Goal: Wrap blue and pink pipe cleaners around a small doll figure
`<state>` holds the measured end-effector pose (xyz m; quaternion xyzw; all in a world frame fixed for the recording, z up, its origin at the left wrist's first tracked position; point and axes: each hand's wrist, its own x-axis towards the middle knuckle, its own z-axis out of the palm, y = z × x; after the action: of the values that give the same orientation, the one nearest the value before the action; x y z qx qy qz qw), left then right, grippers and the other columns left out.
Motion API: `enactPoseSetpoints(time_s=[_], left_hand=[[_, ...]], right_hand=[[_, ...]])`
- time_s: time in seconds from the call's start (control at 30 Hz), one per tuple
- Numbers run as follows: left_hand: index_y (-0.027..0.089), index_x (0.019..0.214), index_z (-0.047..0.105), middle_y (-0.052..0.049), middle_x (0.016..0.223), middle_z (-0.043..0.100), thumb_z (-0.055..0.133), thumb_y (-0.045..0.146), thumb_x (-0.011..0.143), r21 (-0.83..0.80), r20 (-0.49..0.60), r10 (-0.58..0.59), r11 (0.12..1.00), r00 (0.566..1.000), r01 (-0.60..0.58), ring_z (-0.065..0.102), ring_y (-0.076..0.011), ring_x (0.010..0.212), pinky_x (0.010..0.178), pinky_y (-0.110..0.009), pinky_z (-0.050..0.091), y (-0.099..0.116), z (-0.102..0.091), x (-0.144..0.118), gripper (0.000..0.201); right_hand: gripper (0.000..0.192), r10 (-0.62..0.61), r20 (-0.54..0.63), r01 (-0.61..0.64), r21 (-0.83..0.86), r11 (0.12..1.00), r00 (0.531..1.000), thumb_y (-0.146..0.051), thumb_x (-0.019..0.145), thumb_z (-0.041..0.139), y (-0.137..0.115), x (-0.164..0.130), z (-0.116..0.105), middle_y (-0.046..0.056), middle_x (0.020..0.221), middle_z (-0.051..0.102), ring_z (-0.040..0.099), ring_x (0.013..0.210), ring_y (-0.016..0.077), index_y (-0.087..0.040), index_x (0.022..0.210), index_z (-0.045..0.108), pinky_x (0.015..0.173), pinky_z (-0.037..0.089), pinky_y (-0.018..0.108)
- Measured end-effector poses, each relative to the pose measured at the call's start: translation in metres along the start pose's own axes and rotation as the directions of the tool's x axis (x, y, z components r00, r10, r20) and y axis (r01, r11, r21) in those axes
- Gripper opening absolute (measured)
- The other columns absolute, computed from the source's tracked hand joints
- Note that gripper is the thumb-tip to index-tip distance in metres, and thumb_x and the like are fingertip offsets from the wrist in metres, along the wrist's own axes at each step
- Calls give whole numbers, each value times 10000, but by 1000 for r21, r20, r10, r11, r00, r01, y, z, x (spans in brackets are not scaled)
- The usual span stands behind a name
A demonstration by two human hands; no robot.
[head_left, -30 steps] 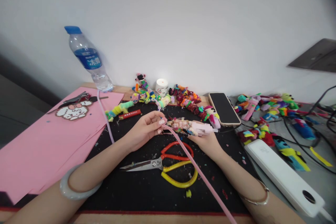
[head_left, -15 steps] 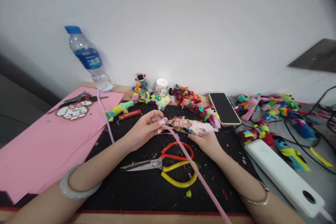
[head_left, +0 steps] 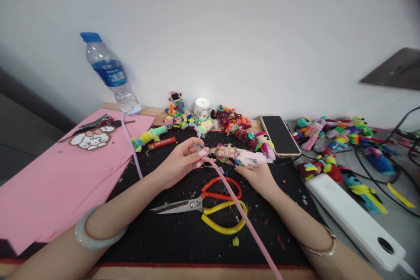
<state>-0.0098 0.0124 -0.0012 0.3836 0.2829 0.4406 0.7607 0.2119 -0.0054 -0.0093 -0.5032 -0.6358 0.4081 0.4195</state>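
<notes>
My left hand [head_left: 183, 157], closed in a pinch, holds the upper end of a long pink pipe cleaner [head_left: 244, 213]. The stem slants down to the right, over the scissors' handles. A small blue bit [head_left: 198, 152] shows at the fingertips. My right hand [head_left: 259, 178] is wrapped round a pale pink glue gun [head_left: 252, 159], its fingers mostly hidden behind it. The gun's front end, crusted with coloured fuzz, points left, close to the left fingertips; I cannot tell whether they touch. Below the hands lie scissors [head_left: 197, 204] with red and yellow handles, blades pointing left.
Pink sheets [head_left: 65, 183] and a water bottle [head_left: 111, 74] stand left. Colourful pipe-cleaner figures [head_left: 236, 124], a white candle cup [head_left: 202, 109] and a phone [head_left: 281, 136] line the back. More figures, black cables and a white power bank [head_left: 356, 221] are right. Scraps dot the black mat [head_left: 164, 240].
The lower end of the pink pipe cleaner has swung slightly left. The glue gun has tilted a little, its front end rising slightly. My left hand has barely moved.
</notes>
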Motion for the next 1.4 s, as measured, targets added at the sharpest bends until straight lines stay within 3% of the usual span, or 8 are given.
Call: enactPoseSetpoints(time_s=[0.5,0.8,1.0,1.2,1.4], left_hand=[[182,882,554,35,696,519,675,205,748,23,15,-11,1000,1000,10,471,-40,569,541,-146,366,-1,-1,0,182],[179,854,551,33,691,538,696,225,726,42,6,-33,999,999,33,470,-39,559,542,-148,365,0,-1,0,199],[176,864,541,28,716,546,673,222,750,56,11,-22,998,1000,21,475,-43,571,570,-168,375,-1,-3,2,181],[173,869,544,39,707,529,660,207,763,40,29,-4,999,1000,2,473,-40,567,576,-173,369,-1,-3,1,161],[177,900,552,35,728,530,647,192,774,38,31,2,999,1000,-4,491,-40,584,589,-167,388,-1,-2,2,159]], right_hand=[[304,-21,3,21,9,1000,1000,-192,693,646,-2,0,0,58,1023,703,658,946,232,-177,997,660,868,523,366],[205,-27,-60,23,-69,997,998,-227,664,650,-2,0,2,53,886,727,664,866,241,-178,862,673,778,547,359],[185,-86,-139,65,-147,987,986,-239,729,597,0,1,2,56,901,707,651,826,217,-169,894,642,742,524,316],[324,-144,-78,94,-452,887,986,-212,805,505,2,1,1,61,1030,644,604,880,212,-191,1128,514,765,458,319],[408,-194,-54,96,-725,683,979,-177,834,443,3,-3,6,113,1139,580,523,1028,265,-169,1241,437,870,327,417]])
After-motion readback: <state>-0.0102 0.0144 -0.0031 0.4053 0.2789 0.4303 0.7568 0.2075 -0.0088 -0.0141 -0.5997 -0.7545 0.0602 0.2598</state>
